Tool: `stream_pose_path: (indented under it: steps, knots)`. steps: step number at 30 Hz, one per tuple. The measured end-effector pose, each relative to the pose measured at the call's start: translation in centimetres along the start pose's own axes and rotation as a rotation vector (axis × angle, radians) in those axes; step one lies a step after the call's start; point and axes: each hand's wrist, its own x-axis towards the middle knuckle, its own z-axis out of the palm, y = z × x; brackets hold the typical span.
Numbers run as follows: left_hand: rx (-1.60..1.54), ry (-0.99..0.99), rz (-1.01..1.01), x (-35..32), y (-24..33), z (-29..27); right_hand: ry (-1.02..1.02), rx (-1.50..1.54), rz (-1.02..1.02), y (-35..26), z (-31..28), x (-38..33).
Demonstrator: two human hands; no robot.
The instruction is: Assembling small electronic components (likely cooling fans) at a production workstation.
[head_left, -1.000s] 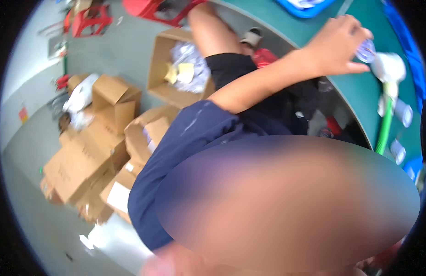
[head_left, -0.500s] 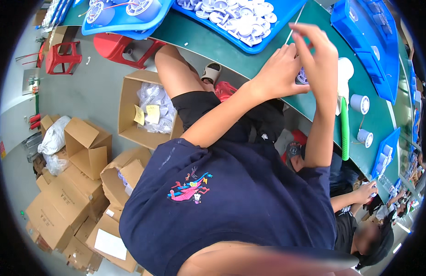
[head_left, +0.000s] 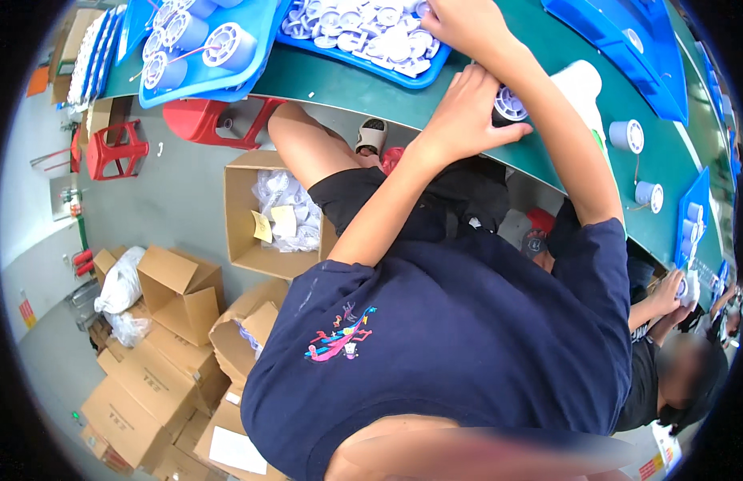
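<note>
My left hand curves its fingers and thumb round a white round plastic part with a spoked top. This part is at the near edge of the green table, with something dark at its lower side. My right hand reaches across to the right end of a blue tray heaped with small white plastic discs. Its fingertips are bent down among the discs, and what they pinch is hidden. Beside my right forearm lies a white rounded object, partly covered by the arm.
Left on the table, another blue tray holds several white cylindrical parts with wires. Two wired cylinders stand at right, near blue bins. A co-worker sits at right. Cardboard boxes and red stools occupy the floor.
My right hand has moved from beside my left hand, up and left to the tray of discs. My left hand stays near the white round part, which now shows more fully.
</note>
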Motion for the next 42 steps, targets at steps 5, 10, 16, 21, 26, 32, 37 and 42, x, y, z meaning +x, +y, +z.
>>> stream_pose_path:
  steps: [5,10,16,21,26,32,37,42]
  knots:
    - [-0.111,-0.117,-0.127,-0.1,0.6,-0.2,-0.222,-0.041,0.292,0.9,-1.4,0.6]
    - [-0.040,0.047,-0.071,-0.3,0.8,0.0,-0.099,0.145,0.523,0.6,-7.3,0.7]
    - [-0.035,0.041,-0.059,-0.4,0.7,-0.1,-0.080,-0.023,0.542,1.4,-12.6,-6.7]
    - [-0.031,0.074,0.066,-0.3,0.7,-0.2,-0.047,-0.109,0.469,0.6,-15.0,-10.1]
    - [-0.042,0.034,0.032,-0.4,0.4,-0.1,-0.070,-0.175,0.442,-1.6,-15.7,-10.4]
    - [-0.111,0.036,-0.047,-0.3,0.6,-0.4,-0.064,-0.293,0.433,-3.4,-16.1,-12.3]
    - [-0.118,-0.015,-0.055,-0.4,0.5,-0.3,-0.045,-0.285,0.459,-4.4,-16.1,-12.7]
    - [-0.058,-0.004,-0.074,-0.4,0.7,-0.2,-0.016,-0.324,0.452,-4.6,-16.0,-12.5]
